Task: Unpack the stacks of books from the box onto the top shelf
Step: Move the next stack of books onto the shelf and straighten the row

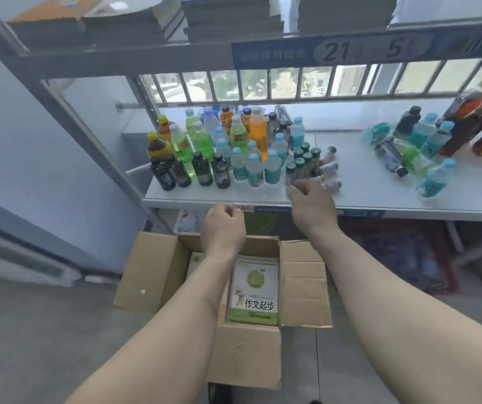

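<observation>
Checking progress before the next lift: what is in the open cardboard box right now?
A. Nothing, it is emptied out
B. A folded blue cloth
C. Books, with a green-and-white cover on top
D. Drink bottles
C: the cardboard box on the floor still holds a stack of books with a green-and-white cover facing up, while the left hand and right hand hang above it holding nothing.

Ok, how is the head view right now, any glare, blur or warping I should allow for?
Head view: strong backlight from the window washes out the middle shelf; wide-angle warp bends the shelf posts and top shelf; the stacked books up there look soft, while the green book in the box reads sharply.
</observation>
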